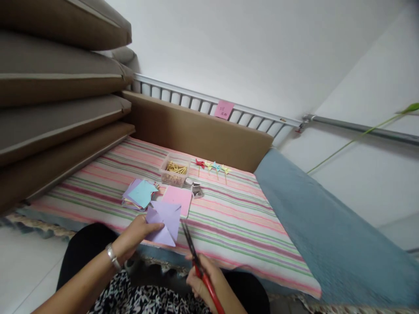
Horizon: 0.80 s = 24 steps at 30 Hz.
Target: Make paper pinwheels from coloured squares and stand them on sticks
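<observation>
My left hand (142,229) pinches a purple paper square (166,218) between thumb and fingers. Slits run inward from the square's corners. Closed around the red handles of long-nose pliers (190,240), my right hand (204,277) is just to the right of the paper. The dark jaws point up and left, apart from the square. Beyond the paper lie a pink paper stack (178,198) and a pile of cut squares with a light blue one (142,192) on top.
A clear plastic box (168,178) holds several yellow sticks. Beside it sits a small container (197,190) of metal bits. Several small paper pinwheels (216,166) lie near the brown board (196,128). Stacked cushions (65,91) rise at the left. Striped cloth (235,218) covers the surface.
</observation>
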Each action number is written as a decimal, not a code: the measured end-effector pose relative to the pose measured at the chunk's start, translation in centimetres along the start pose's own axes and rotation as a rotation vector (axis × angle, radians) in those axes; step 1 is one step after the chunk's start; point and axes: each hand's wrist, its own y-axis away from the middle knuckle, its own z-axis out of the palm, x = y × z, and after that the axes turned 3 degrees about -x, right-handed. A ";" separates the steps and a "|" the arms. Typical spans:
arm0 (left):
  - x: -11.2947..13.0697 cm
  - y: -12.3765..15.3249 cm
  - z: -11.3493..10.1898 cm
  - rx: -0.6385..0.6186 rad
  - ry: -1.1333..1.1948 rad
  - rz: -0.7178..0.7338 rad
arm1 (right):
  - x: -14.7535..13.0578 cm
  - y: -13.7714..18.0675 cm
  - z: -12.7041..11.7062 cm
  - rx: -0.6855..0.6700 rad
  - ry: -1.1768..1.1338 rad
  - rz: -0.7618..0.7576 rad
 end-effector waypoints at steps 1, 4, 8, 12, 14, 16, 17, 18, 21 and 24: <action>0.3 0.0 -0.1 -0.006 -0.011 -0.012 | -0.2 0.6 -0.2 -0.046 0.054 0.009; 0.9 0.1 0.2 -0.059 0.004 -0.046 | -0.9 1.6 -0.4 -0.094 0.151 0.020; 1.3 0.4 0.4 -0.098 0.043 -0.044 | -0.9 1.3 -0.2 -0.067 0.159 0.040; 1.3 0.4 0.1 -0.062 0.045 -0.047 | -1.0 0.9 -0.3 -0.063 0.173 0.039; 1.3 0.4 0.0 -0.055 0.058 -0.053 | -1.4 0.9 -0.4 -0.095 0.183 0.044; 1.3 0.4 0.1 -0.056 0.072 -0.055 | -1.9 1.0 -0.5 -0.122 0.185 0.055; 1.4 0.4 0.2 -0.059 0.079 -0.055 | -2.2 1.0 -0.6 -0.128 0.187 0.057; 1.5 0.5 0.2 -0.064 0.084 -0.054 | -2.3 1.0 -0.6 -0.128 0.191 0.058; 1.7 0.5 0.5 -0.095 0.078 -0.049 | -2.6 1.1 -0.5 -0.127 0.207 0.062; 1.5 0.4 0.5 -0.113 0.074 -0.035 | -2.6 1.1 -0.4 -0.129 0.206 0.079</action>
